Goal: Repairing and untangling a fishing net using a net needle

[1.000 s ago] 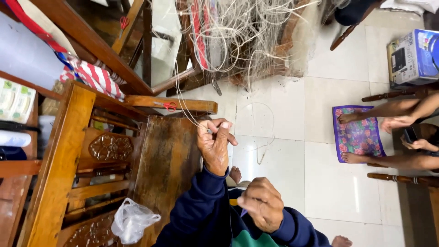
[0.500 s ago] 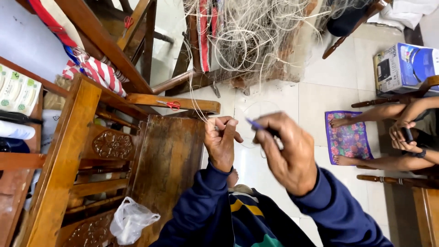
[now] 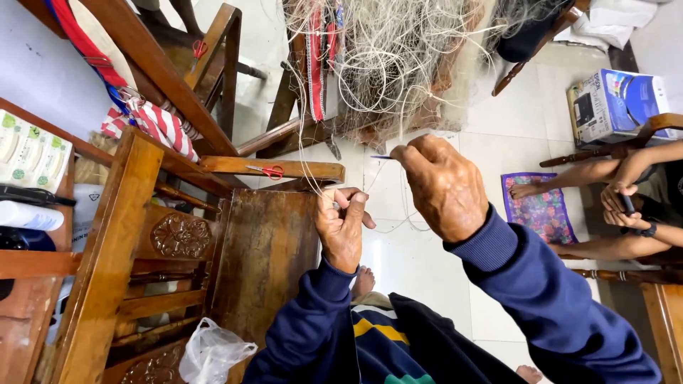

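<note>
Seen from above, the left hand [image 3: 343, 229] pinches pale net strands [image 3: 307, 153] taut from the tangled fishing net [image 3: 388, 57] draped on a wooden chair [image 3: 267, 249], while the right hand [image 3: 441, 186] grips a thin blue needle [image 3: 380, 157] beside them.

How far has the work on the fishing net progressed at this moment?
Done: cannot tell; no finished section stands out. In hand: the left hand pinches thin net lines, and the right hand holds a slim blue tool near them. Left: a large tangled net heap hangs ahead over the wooden frame, apparently unsorted.
</note>
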